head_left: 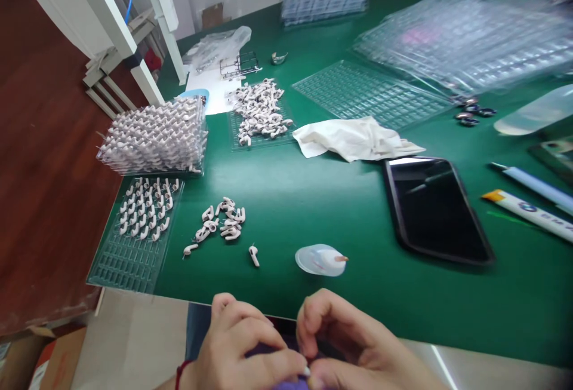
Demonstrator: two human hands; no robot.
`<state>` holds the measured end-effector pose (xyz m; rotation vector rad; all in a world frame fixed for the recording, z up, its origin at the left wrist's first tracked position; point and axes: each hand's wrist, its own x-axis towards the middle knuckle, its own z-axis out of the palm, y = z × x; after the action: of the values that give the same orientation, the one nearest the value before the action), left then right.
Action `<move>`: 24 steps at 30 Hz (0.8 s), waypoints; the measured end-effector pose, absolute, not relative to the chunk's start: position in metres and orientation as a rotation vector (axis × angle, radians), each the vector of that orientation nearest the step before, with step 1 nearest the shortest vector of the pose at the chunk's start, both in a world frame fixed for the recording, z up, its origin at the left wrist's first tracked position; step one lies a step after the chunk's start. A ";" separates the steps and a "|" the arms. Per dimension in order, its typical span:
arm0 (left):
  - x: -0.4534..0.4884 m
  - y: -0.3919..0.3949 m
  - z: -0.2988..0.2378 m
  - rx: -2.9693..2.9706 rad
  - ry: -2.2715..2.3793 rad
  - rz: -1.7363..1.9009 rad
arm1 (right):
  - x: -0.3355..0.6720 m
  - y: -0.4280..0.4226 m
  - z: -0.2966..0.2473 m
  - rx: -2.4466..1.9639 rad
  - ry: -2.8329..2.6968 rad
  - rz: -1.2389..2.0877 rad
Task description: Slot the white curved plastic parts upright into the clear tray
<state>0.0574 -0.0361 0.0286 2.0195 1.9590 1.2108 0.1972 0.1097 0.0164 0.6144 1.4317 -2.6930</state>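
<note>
Apparently tiny white part [306,371] pinched between both hands [286,348], fingertips touching.

The left hand [242,348] and right hand [344,342] meet at the near edge of the green surface [313,199], fingertips pinched together on something small and white, too hidden to tell; just beyond them lies a small clear dish [320,260]; to its left a single white earpiece part [253,255] and a loose cluster of white parts [221,221]; further left a clear tray [134,240] partly filled with such parts; behind it a stack of filled trays [154,136]; a white cloth [353,138] and a dark phone [434,208] lie to the right.
</note>
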 end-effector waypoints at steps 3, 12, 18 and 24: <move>0.056 -0.036 0.030 2.046 1.872 1.190 | 0.194 0.111 0.020 0.609 1.363 -2.681; 0.056 -0.035 0.030 1.998 1.806 1.141 | 0.191 0.105 0.012 0.613 1.343 -2.656; 0.047 -0.037 0.029 1.857 2.068 1.158 | 0.201 0.106 0.006 0.896 1.837 -2.684; 0.041 -0.040 0.028 1.803 2.240 1.150 | 0.222 0.122 -0.013 1.493 2.819 -2.219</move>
<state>0.0408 -0.0402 0.0276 1.8030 2.2403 1.1496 0.2223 0.1219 -0.0126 1.4929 2.8186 -2.2187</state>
